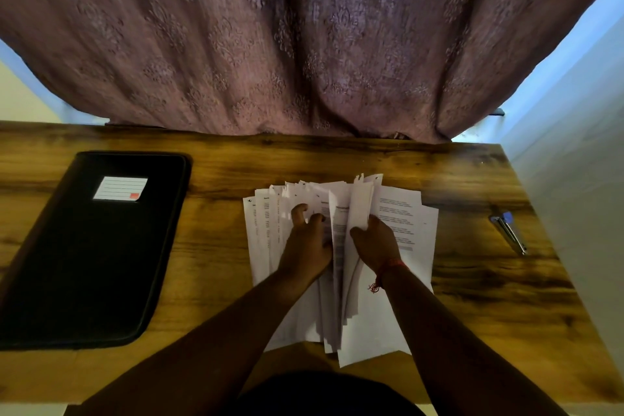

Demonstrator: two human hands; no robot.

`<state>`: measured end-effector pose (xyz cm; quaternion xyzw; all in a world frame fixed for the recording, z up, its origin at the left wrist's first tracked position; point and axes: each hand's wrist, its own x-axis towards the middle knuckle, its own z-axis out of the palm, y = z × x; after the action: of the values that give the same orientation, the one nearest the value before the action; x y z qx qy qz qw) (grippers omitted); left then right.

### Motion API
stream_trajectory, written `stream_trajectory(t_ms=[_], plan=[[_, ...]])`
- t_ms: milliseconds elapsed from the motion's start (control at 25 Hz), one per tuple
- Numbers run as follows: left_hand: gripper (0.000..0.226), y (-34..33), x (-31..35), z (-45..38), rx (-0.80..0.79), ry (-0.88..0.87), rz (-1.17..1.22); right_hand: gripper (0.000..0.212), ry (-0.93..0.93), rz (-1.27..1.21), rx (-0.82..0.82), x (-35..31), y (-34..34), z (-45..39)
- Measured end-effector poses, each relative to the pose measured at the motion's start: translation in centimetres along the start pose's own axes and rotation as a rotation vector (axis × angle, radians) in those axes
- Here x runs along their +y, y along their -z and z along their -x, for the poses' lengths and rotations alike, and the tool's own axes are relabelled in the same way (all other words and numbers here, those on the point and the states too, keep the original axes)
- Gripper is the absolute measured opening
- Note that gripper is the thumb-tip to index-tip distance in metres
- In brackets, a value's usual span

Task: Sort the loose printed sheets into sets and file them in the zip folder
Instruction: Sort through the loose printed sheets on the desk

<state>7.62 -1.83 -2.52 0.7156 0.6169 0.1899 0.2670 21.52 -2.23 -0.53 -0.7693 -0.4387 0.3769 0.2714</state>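
Fanning the sheets (398, 233) on the table (472, 280), my left hand (309, 240) curls into the stack while my right hand (374, 240) pinches several upright; the folder (94, 263) waits closed at left.

Wooden table (456, 297), dark-streaked grain, far edge against a patterned curtain (304, 44). Black zip folder (91, 253) lies flat at 9 o'clock, closed, a white lined label (120, 188) with a red corner mark near its far end. Loose printed sheets (401, 230) sit at centre, fanned into an uneven heap, some lifted on edge, the near corners pointing toward 6 o'clock. A stapler (509, 232), blue and metal, lies at 3 o'clock, well apart from the sheets, near the right edge.
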Motion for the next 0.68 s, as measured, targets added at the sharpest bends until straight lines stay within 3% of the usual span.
stream_trajectory(t_ms=[200,400,520,680], plan=[[0.047,1.0,0.9,0.3,0.024,0.048,0.337,0.035,0.002,-0.007,-0.010,0.1,0.2,-0.1],[0.030,0.1,-1.0,-0.4,-0.037,0.132,0.050,0.032,0.013,0.010,-0.010,0.1,0.0,-0.1],[0.048,-0.3,-1.1,-0.5,-0.026,0.217,-0.107,0.036,0.017,0.014,0.003,0.2,-0.2,-0.1],[0.061,0.1,-0.2,-0.5,-0.038,0.281,-0.147,0.036,0.013,0.017,-0.001,0.3,-0.2,-0.2]])
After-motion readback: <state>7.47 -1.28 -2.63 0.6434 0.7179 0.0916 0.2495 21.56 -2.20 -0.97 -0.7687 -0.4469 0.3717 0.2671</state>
